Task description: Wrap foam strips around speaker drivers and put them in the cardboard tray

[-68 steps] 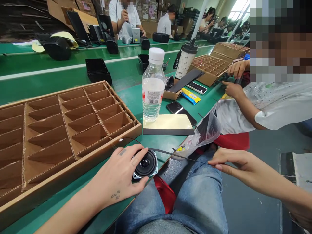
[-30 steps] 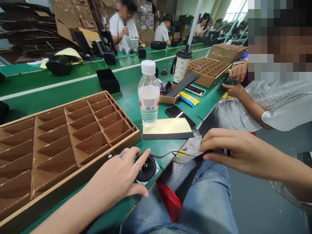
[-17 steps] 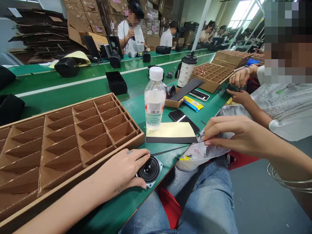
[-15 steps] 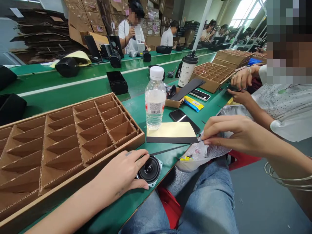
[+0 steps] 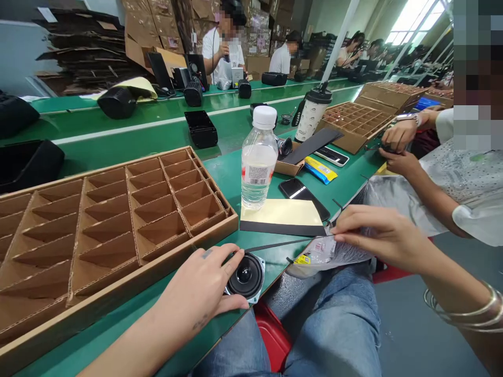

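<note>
A small square-framed speaker [image 5: 247, 274] with a black cone lies on the green table near its front edge. My left hand [image 5: 214, 280] is closed round its left side, thumb at the lower corner and fingers at the top. From the speaker's upper edge a thin black strip [image 5: 285, 243] stretches to the right. Its far end is pinched between the thumb and fingers of my right hand [image 5: 371, 233]. Just behind the strip lies a sheet of pale yellow backing paper [image 5: 283, 212] with a black band along its near side.
A divided cardboard box [image 5: 184, 238] fills the left. A water bottle [image 5: 258, 162] stands on the paper, near a phone [image 5: 301, 193], a yellow-blue packet [image 5: 321, 170] and a patterned cup [image 5: 313, 115]. A plastic bag [image 5: 338, 256] hangs at the table edge. A co-worker's hands [image 5: 401, 141] work at right.
The view has shifted slightly, so most things sit a little farther right. My left hand still holds the speaker, and my right hand keeps the strip stretched out.
</note>
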`<action>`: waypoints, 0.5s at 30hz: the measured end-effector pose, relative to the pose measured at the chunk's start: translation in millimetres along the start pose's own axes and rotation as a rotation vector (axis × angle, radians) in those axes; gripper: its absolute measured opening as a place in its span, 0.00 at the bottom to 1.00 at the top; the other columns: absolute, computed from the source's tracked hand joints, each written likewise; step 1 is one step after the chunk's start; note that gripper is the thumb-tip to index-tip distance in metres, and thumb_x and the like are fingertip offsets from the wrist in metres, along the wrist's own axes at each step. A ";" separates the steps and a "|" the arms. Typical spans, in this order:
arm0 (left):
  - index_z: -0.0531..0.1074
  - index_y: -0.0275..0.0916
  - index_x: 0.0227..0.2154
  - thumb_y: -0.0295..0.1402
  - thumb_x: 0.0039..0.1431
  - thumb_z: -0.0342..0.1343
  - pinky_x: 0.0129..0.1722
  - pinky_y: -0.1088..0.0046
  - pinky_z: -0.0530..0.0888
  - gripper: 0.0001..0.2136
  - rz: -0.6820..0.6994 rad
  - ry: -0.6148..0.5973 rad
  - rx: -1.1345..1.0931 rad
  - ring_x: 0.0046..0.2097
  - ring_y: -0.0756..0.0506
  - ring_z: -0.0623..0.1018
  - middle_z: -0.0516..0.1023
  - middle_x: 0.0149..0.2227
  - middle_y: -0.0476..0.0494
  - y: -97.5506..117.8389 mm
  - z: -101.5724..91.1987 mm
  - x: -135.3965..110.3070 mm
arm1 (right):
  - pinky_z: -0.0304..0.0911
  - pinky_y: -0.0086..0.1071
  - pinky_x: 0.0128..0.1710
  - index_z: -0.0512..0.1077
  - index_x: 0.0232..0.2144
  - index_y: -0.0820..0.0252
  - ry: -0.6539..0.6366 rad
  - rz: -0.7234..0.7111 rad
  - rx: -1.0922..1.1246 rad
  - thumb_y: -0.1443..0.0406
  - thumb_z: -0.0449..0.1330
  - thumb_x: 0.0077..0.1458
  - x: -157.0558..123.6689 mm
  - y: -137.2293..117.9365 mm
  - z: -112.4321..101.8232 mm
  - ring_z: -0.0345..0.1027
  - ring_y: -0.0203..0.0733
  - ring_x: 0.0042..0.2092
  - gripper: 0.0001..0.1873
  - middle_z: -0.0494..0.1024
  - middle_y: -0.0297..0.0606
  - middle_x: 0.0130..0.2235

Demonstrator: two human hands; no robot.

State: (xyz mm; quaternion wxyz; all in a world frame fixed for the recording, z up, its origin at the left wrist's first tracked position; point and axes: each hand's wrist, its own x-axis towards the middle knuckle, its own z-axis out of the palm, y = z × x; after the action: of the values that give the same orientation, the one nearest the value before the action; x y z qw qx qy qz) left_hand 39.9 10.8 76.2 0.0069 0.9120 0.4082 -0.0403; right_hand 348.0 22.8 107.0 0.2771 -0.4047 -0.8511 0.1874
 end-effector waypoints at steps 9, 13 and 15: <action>0.64 0.41 0.52 0.48 0.47 0.59 0.38 0.67 0.68 0.31 -0.012 -0.074 -0.004 0.38 0.44 0.74 0.70 0.49 0.43 -2.5 -3.2 5.8 | 0.63 0.26 0.28 0.70 0.30 0.60 -0.098 0.106 0.137 0.67 0.56 0.58 -45.0 4.2 27.0 0.66 0.35 0.30 0.05 0.71 0.36 0.29; 0.63 0.44 0.53 0.49 0.46 0.59 0.37 0.68 0.68 0.31 -0.007 -0.071 0.010 0.36 0.45 0.73 0.70 0.48 0.45 -1.8 -5.3 6.7 | 0.63 0.24 0.28 0.70 0.32 0.60 -0.096 0.068 0.186 0.68 0.55 0.58 -54.0 -3.1 34.5 0.66 0.34 0.30 0.04 0.70 0.37 0.29; 0.64 0.45 0.52 0.49 0.45 0.60 0.36 0.68 0.67 0.30 -0.007 -0.053 0.025 0.35 0.46 0.73 0.70 0.47 0.46 -1.3 -5.2 6.0 | 0.63 0.24 0.28 0.70 0.33 0.60 -0.103 0.050 0.208 0.69 0.55 0.58 -56.7 -8.5 37.1 0.66 0.33 0.30 0.04 0.70 0.36 0.29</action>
State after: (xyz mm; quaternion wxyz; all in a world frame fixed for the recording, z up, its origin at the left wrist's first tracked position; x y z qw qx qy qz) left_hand 43.3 16.4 80.9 0.0063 0.9091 0.4107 -0.0696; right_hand 349.3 -30.8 64.7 0.2685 -0.3846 -0.8299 0.3020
